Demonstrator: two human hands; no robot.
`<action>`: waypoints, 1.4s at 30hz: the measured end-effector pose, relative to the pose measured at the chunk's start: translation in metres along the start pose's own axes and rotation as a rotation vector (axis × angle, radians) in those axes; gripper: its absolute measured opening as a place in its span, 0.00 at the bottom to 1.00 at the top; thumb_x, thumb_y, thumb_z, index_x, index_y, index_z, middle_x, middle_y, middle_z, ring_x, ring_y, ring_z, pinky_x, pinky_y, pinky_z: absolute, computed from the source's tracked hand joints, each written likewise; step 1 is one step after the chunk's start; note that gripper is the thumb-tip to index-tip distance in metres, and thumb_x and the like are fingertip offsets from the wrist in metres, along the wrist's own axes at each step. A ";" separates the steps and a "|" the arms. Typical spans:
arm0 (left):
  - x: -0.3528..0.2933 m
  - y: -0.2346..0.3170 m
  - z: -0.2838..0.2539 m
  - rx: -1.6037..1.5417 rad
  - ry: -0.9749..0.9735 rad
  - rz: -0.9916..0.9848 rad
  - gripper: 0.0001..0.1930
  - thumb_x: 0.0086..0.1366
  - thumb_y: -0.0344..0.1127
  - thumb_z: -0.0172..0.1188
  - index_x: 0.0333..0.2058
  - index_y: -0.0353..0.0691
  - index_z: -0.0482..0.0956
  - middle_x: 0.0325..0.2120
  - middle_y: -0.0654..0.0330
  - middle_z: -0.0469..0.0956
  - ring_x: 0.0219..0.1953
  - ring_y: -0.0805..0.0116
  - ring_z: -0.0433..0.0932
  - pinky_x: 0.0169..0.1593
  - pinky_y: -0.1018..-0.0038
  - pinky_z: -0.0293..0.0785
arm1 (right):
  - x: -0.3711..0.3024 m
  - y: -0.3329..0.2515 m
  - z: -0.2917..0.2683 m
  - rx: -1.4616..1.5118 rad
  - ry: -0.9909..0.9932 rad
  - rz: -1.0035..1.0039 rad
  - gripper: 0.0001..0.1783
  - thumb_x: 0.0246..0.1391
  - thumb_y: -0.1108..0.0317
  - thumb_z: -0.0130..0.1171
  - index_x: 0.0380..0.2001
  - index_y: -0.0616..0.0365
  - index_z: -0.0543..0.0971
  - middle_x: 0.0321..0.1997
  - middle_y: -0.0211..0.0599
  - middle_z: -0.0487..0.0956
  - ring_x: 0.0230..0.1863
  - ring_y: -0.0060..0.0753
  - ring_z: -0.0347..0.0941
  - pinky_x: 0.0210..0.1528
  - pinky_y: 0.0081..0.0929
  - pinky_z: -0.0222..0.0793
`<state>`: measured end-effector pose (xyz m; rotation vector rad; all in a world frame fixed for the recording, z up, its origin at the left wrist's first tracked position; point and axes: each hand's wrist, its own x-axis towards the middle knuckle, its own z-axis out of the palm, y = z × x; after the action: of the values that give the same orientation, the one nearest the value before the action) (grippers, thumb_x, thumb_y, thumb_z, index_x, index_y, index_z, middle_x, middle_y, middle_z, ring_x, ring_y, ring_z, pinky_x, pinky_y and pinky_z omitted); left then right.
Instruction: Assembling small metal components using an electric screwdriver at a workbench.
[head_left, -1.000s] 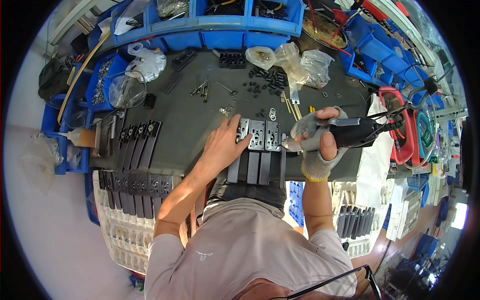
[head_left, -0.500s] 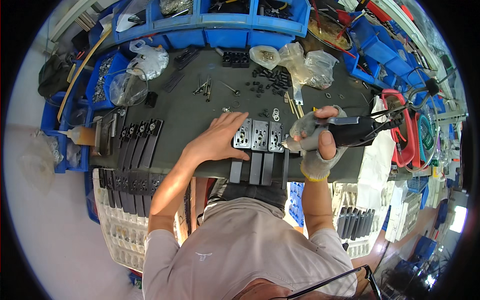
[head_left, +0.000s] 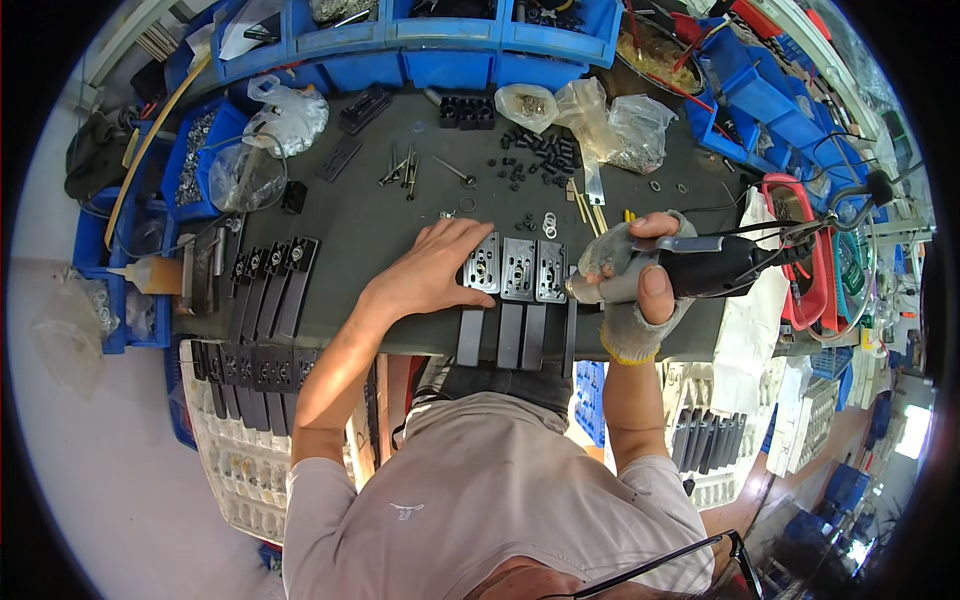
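Three parts with silvery drilled plates and black bars stand side by side at the table's near edge. My left hand (head_left: 435, 270) is bare and spans the leftmost plated part (head_left: 482, 262), fingers at its top and thumb at its lower end. Beside it are the middle plated part (head_left: 518, 268) and the right plated part (head_left: 551, 270). My right hand (head_left: 640, 285), in a grey fingerless glove, is wrapped round a black corded power screwdriver (head_left: 712, 266). Its nose points left, close to the right plate; whether it touches cannot be made out. A separate narrow black bar (head_left: 570, 335) stands below the nose.
Small black cylinders (head_left: 545, 150), pale rings (head_left: 550, 225) and long screws (head_left: 405, 170) lie beyond my hands. Finished-looking black bars (head_left: 275, 285) line the left. Blue bins (head_left: 450, 68) border the back; a red basket (head_left: 815, 265) stands right.
The view has shifted slightly. Both hands keep nearly the same places by the plates, with the screwdriver still in my right hand.
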<state>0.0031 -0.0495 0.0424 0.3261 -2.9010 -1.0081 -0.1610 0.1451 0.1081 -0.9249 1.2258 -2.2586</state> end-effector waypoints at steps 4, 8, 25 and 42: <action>0.004 -0.004 -0.004 -0.101 -0.119 0.039 0.47 0.51 0.42 0.79 0.67 0.34 0.65 0.64 0.50 0.68 0.67 0.48 0.64 0.69 0.56 0.60 | -0.001 -0.001 0.002 0.007 0.013 0.003 0.33 0.50 0.51 0.70 0.48 0.64 0.69 0.24 0.38 0.71 0.23 0.33 0.71 0.28 0.32 0.72; 0.003 0.000 -0.007 -0.107 -0.157 0.025 0.47 0.50 0.41 0.79 0.68 0.38 0.66 0.64 0.50 0.68 0.67 0.48 0.64 0.70 0.57 0.60 | -0.002 0.000 -0.001 -0.039 0.031 -0.014 0.33 0.50 0.51 0.70 0.48 0.65 0.69 0.24 0.38 0.71 0.24 0.33 0.71 0.28 0.32 0.72; -0.023 -0.059 0.014 -0.231 0.464 -0.292 0.23 0.60 0.32 0.71 0.53 0.33 0.80 0.45 0.51 0.81 0.45 0.55 0.80 0.50 0.64 0.77 | 0.006 0.005 0.011 0.032 0.005 0.029 0.32 0.51 0.50 0.70 0.46 0.65 0.70 0.25 0.40 0.72 0.25 0.33 0.73 0.29 0.30 0.73; 0.015 -0.070 0.041 0.049 0.619 -0.177 0.07 0.63 0.29 0.66 0.39 0.34 0.83 0.33 0.54 0.79 0.36 0.52 0.78 0.43 0.62 0.75 | 0.020 0.026 0.041 -0.160 0.117 -0.065 0.32 0.49 0.47 0.69 0.46 0.64 0.75 0.37 0.36 0.76 0.34 0.26 0.74 0.40 0.24 0.70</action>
<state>-0.0035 -0.0814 -0.0340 0.7551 -2.3622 -0.6890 -0.1444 0.0956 0.1097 -0.9122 1.4658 -2.3207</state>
